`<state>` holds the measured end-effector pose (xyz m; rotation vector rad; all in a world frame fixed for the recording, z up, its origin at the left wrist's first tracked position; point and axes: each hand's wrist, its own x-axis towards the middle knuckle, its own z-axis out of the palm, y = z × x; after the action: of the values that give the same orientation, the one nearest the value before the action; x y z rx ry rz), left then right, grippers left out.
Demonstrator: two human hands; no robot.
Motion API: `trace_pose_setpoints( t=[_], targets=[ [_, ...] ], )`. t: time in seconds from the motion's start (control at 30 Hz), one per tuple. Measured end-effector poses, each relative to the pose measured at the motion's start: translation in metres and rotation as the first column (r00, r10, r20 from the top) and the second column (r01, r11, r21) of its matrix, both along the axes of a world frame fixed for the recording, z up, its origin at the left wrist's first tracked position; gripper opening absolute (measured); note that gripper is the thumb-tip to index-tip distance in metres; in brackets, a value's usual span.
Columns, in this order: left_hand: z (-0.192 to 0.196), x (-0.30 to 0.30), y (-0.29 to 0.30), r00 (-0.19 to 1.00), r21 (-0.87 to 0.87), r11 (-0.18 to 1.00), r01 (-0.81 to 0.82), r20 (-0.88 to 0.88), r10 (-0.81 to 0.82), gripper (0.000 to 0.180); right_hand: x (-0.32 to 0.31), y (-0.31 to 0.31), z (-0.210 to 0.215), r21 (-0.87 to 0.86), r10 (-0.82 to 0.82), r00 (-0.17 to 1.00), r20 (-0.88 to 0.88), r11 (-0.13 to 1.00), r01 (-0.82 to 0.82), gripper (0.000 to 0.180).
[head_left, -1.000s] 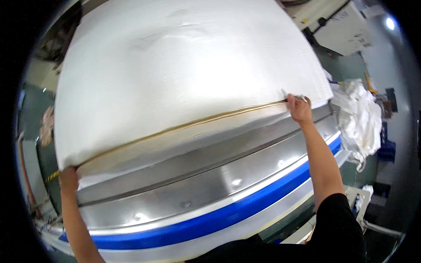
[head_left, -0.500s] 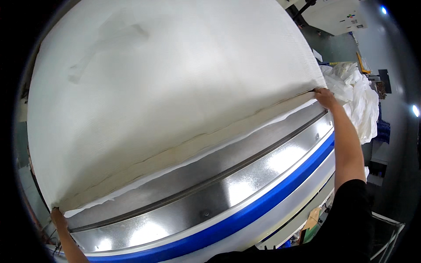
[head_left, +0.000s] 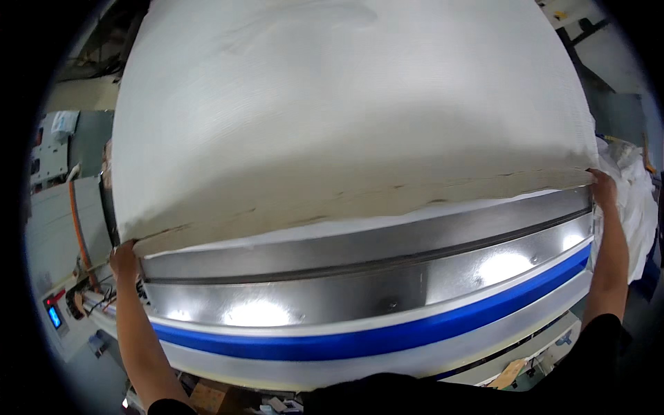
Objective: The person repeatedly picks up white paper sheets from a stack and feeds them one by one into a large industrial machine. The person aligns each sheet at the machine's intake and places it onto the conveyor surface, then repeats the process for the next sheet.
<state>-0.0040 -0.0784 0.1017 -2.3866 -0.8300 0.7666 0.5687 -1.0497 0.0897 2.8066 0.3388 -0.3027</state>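
Observation:
A wide white fabric sheet (head_left: 360, 104) fills the upper middle of the view, its near edge folded into a long band with dark, uneven streaks. At the left end of that edge, my left hand (head_left: 125, 260) is closed on the fabric. My right hand (head_left: 603, 189) grips the opposite corner, fingers closed over it. Both arms are spread wide. Below the folded edge lies a shiny metal panel (head_left: 360, 299) with a dark lengthwise groove, and a thin white layer shows between the fabric and the metal.
A blue strip (head_left: 332, 346) runs along the machine's front. Crumpled white fabric (head_left: 629, 207) is heaped beyond my right hand. On the left stand a small control box with a lit screen (head_left: 54, 317) and an orange hose (head_left: 77, 221). A cardboard piece (head_left: 508, 373) lies low on the right.
The view has turned, so the fabric's edge now lies more level and more of the left side shows. Both hands still hold the corners.

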Motion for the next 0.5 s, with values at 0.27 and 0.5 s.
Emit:
trace_pose_setpoints(
  t=[0.27, 0.5],
  targets=[
    [0.083, -0.004, -0.004, 0.994, 0.005, 0.994, -0.108, 0.022, 0.108, 0.032, 0.01, -0.068, 0.086, -0.023, 0.089, 0.996, 0.001, 0.996, -0.088, 0.035],
    [0.091, -0.104, -0.043, 0.979, -0.083, 0.991, 0.108, -0.164, -0.12, 0.03, -0.084, -0.138, 0.098, -0.256, 0.219, 0.959, -0.181, 0.931, -0.261, 0.048]
  ],
)
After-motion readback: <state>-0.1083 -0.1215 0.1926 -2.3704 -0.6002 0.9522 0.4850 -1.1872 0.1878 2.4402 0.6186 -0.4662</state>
